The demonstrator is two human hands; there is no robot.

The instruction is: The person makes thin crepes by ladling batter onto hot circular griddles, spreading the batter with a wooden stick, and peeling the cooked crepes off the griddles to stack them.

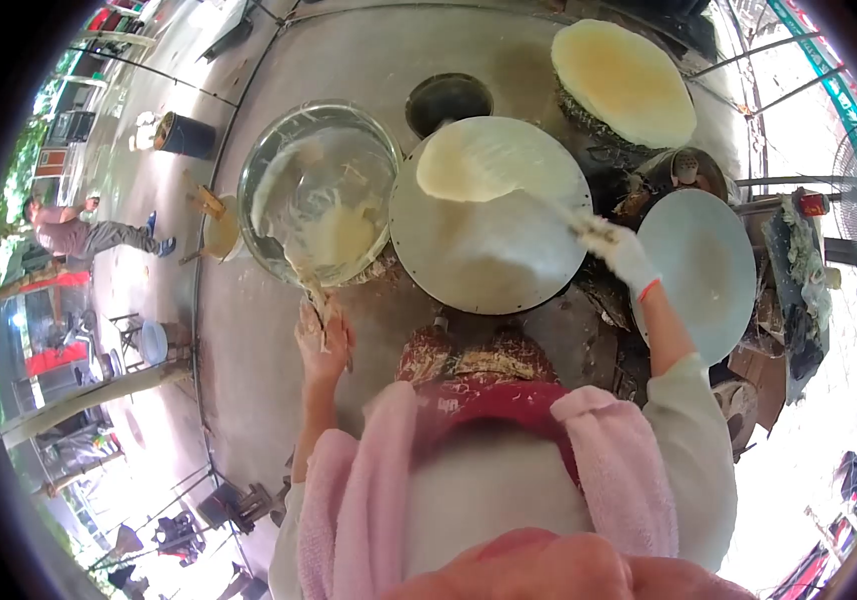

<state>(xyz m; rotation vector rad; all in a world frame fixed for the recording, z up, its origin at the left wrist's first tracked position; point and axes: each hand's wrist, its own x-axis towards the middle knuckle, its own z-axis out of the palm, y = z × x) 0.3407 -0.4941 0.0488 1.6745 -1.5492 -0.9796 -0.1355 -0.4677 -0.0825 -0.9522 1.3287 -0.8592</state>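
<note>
Head view: gloved right hand grips a tool at the griddle's right side, batter coating its far part; left of it, the left hand clasps a caked stick by the basin.

Gloved right hand with blurred tool over a round plate — pale batter on it — left hand beside a bowl
</note>
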